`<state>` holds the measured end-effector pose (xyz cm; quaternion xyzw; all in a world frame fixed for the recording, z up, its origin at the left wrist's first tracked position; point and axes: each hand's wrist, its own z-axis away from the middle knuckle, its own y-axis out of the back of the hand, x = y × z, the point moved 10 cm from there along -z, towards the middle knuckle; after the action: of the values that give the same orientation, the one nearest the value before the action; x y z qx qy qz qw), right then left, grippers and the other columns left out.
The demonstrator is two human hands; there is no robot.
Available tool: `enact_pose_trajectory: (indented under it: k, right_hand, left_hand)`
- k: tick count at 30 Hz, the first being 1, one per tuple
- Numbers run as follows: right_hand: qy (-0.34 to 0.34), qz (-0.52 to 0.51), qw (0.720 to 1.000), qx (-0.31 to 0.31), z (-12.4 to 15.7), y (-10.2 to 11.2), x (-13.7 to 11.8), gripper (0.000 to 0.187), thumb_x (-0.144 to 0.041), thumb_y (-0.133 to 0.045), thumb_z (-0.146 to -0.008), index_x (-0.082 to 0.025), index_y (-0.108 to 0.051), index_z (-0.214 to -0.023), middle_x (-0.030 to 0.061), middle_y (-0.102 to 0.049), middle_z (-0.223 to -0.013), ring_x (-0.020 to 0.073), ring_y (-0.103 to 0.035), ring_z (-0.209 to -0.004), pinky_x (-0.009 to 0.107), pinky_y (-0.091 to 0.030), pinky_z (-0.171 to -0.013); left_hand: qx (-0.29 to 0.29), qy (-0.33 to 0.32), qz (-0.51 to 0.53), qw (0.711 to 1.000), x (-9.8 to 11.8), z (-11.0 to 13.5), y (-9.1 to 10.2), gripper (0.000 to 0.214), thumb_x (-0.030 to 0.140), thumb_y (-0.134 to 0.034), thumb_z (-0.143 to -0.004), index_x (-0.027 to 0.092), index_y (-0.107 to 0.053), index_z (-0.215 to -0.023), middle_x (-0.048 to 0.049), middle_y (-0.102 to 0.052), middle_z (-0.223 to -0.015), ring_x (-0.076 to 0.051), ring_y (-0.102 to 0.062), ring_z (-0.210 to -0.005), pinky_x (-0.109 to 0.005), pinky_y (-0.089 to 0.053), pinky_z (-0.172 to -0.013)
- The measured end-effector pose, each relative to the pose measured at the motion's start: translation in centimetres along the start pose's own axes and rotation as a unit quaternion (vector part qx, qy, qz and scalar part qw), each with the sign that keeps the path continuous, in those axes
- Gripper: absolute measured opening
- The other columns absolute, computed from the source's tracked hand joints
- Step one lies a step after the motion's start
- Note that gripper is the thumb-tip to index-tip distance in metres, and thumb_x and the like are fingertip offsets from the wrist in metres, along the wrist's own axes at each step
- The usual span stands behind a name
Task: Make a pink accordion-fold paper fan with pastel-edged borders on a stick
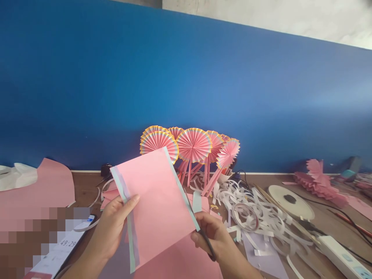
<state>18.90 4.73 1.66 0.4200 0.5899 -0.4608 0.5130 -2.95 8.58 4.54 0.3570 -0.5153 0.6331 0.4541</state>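
Hovering above table point(87, 190), pink sheet point(157, 205) is pinched at left edge by left hand point(113, 228). Scissors point(203, 230) clasped in right hand point(216, 238) at right edge. Sheet judged light, floppy, tear-prone; best held near edges.

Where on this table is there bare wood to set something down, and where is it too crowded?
Bare wood shows between the large pink paper and the pink sheet in the left hand, and between the tape roll and the folded pink fans. The white strips crowd the middle.
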Motion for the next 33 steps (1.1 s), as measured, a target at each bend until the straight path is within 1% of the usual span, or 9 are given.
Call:
enact_pose_trajectory:
  k: [3, 8, 14, 17, 20, 23, 27, 30, 33]
  right_hand:
    - [0.002, 0.006, 1.000, -0.004, 0.1, -0.1, 0.0, 0.035, -0.048, -0.072, -0.071, -0.019, -0.061, -0.089, -0.0001, -0.056, -0.071, 0.0102, -0.043, -0.059, 0.022, -0.039, -0.052]
    - [0.001, 0.019, 1.000, -0.005, 0.1, -0.2, 0.1, 0.036, -0.050, -0.070, -0.073, -0.019, -0.060, -0.088, -0.0017, -0.053, -0.067, 0.0087, -0.038, -0.054, 0.021, -0.036, -0.047]
    - [-0.001, 0.026, 1.000, 0.004, 0.1, 0.0, 0.4, 0.036, -0.051, -0.070, -0.073, -0.019, -0.061, -0.087, -0.0023, -0.053, -0.065, 0.0082, -0.039, -0.051, 0.020, -0.037, -0.045]
    - [-0.008, 0.034, 0.999, 0.006, 0.1, 0.1, 0.6, 0.035, -0.050, -0.070, -0.073, -0.019, -0.062, -0.086, -0.0044, -0.049, -0.059, 0.0081, -0.039, -0.048, 0.020, -0.036, -0.043]
    - [-0.014, 0.037, 0.999, 0.017, 0.2, 0.4, 0.8, 0.034, -0.050, -0.070, -0.073, -0.019, -0.062, -0.085, -0.0066, -0.044, -0.053, 0.0076, -0.037, -0.046, 0.020, -0.036, -0.042]
    - [-0.020, 0.042, 0.999, 0.015, 0.2, 0.4, 1.0, 0.035, -0.050, -0.071, -0.072, -0.019, -0.062, -0.085, -0.0073, -0.043, -0.051, 0.0080, -0.039, -0.045, 0.020, -0.038, -0.043]
    - [-0.029, 0.048, 0.998, 0.009, 0.2, 0.4, 1.3, 0.035, -0.050, -0.072, -0.071, -0.020, -0.061, -0.085, -0.0073, -0.045, -0.051, 0.0083, -0.041, -0.045, 0.020, -0.040, -0.043]
    - [-0.033, 0.044, 0.998, 0.022, 0.2, 0.5, 1.1, 0.034, -0.048, -0.073, -0.070, -0.019, -0.061, -0.083, -0.0076, -0.045, -0.052, 0.0073, -0.041, -0.044, 0.019, -0.038, -0.041]
    - [-0.046, 0.037, 0.997, 0.039, 0.3, 0.6, 0.9, 0.034, -0.045, -0.077, -0.066, -0.019, -0.061, -0.081, -0.0086, -0.043, -0.051, 0.0065, -0.041, -0.042, 0.018, -0.037, -0.040]
  left_hand:
    - [0.002, -0.002, 0.002, 1.000, 0.0, 0.0, 0.0, 0.046, 0.042, -0.075, -0.068, 0.016, -0.068, -0.106, -0.0108, -0.072, -0.106, -0.034, -0.063, -0.105, -0.039, -0.053, -0.083]
    - [0.010, -0.006, 0.009, 1.000, 0.1, -0.1, 0.0, 0.047, 0.041, -0.076, -0.067, 0.017, -0.068, -0.106, -0.0104, -0.072, -0.107, -0.034, -0.062, -0.105, -0.039, -0.053, -0.084]
    - [0.014, -0.016, 0.005, 1.000, 0.6, 0.2, -0.2, 0.050, 0.040, -0.077, -0.065, 0.016, -0.068, -0.108, -0.0112, -0.072, -0.107, -0.035, -0.063, -0.104, -0.042, -0.053, -0.083]
    - [0.013, -0.012, 0.006, 1.000, 0.5, 0.3, -0.2, 0.050, 0.039, -0.077, -0.065, 0.017, -0.068, -0.109, -0.0108, -0.072, -0.107, -0.035, -0.063, -0.104, -0.042, -0.053, -0.083]
    - [0.016, -0.013, 0.005, 1.000, 0.5, 0.3, -0.1, 0.049, 0.040, -0.077, -0.066, 0.017, -0.068, -0.108, -0.0099, -0.072, -0.108, -0.034, -0.063, -0.104, -0.040, -0.053, -0.084]
    - [0.016, -0.020, -0.003, 1.000, 0.5, 0.3, -0.1, 0.049, 0.042, -0.076, -0.067, 0.018, -0.068, -0.108, -0.0093, -0.072, -0.108, -0.033, -0.064, -0.103, -0.038, -0.053, -0.084]
    - [0.021, -0.019, -0.004, 1.000, 0.4, 0.2, 0.1, 0.050, 0.043, -0.076, -0.066, 0.018, -0.068, -0.108, -0.0093, -0.072, -0.106, -0.033, -0.065, -0.101, -0.039, -0.053, -0.083]
    - [0.016, -0.020, 0.002, 1.000, 0.4, 0.3, 0.1, 0.051, 0.042, -0.076, -0.066, 0.018, -0.068, -0.109, -0.0101, -0.072, -0.107, -0.033, -0.065, -0.101, -0.039, -0.053, -0.082]
    - [0.012, -0.016, 0.004, 1.000, 0.3, 0.4, 0.1, 0.051, 0.042, -0.076, -0.067, 0.017, -0.067, -0.111, -0.0106, -0.071, -0.110, -0.033, -0.064, -0.103, -0.039, -0.054, -0.082]
